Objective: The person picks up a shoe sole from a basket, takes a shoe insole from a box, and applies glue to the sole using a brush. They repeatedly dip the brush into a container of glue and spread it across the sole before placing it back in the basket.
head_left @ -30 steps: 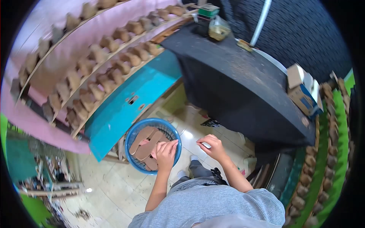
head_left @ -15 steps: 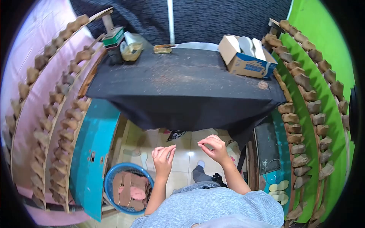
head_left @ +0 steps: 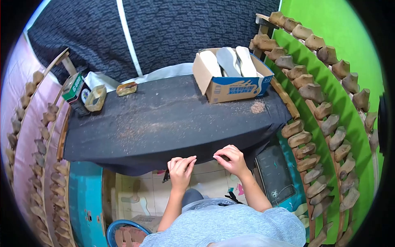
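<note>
My left hand [head_left: 180, 172] is raised in front of my body, its thumb and fingers pinched together with nothing visible between them. Facing it across a small gap, my right hand [head_left: 233, 159] has the same pinched shape and also shows nothing in its grip. Both hands hover near the front edge of a table covered in dark cloth [head_left: 181, 133]. On the tabletop, a cardboard box [head_left: 235, 91] at the back right holds several white and grey sole-shaped pieces [head_left: 226, 61]. Brown shavings [head_left: 140, 129] are scattered over the cloth.
Racks of wooden shoe lasts [head_left: 311, 91] flank me on both sides. A green tin [head_left: 76, 94], a cut plastic container [head_left: 96, 98] and a small tray [head_left: 126, 88] stand at the table's left. A blue basket [head_left: 117, 225] with brown soles is on the floor.
My view has tilted up and turned right, so the table and box appear lower and further left. Both hands keep their pinched pose and now overlap the table's hanging cloth in view.
</note>
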The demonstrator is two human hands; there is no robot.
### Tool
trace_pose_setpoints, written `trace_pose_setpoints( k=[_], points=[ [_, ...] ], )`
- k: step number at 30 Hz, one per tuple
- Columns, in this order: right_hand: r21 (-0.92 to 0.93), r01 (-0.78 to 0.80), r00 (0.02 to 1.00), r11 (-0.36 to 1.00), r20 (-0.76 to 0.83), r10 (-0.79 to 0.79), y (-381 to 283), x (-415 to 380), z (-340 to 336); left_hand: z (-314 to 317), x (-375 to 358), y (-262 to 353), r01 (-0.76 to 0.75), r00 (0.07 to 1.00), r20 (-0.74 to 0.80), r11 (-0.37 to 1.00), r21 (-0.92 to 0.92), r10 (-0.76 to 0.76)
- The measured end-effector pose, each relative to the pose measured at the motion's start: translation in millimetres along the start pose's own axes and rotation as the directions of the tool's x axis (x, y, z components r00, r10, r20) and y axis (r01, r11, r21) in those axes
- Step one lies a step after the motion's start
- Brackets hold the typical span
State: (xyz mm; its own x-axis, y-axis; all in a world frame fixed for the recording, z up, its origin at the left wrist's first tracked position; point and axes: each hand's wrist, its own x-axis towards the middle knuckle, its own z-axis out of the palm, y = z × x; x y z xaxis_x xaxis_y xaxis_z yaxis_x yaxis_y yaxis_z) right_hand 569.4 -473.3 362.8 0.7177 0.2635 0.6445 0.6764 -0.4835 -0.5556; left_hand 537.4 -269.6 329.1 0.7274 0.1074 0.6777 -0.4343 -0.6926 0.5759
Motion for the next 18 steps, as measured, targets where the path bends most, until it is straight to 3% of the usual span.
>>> trace_pose_setpoints(
  k=[10, 18],
  points=[
    [-0.109, 0.059, 0.989, 0.992, -0.126, -0.073, 83, 94, -16, 91, 132, -17, -0.176, 0.984, 0.026, 0.982, -0.074, 0.178],
    [-0.334, -0.003, 0.919, 0.943, -0.372, -0.129, 141, 178, -54, 155, 230, -3, -0.272, 0.961, -0.004, 0.946, -0.178, 0.276]
  ],
)
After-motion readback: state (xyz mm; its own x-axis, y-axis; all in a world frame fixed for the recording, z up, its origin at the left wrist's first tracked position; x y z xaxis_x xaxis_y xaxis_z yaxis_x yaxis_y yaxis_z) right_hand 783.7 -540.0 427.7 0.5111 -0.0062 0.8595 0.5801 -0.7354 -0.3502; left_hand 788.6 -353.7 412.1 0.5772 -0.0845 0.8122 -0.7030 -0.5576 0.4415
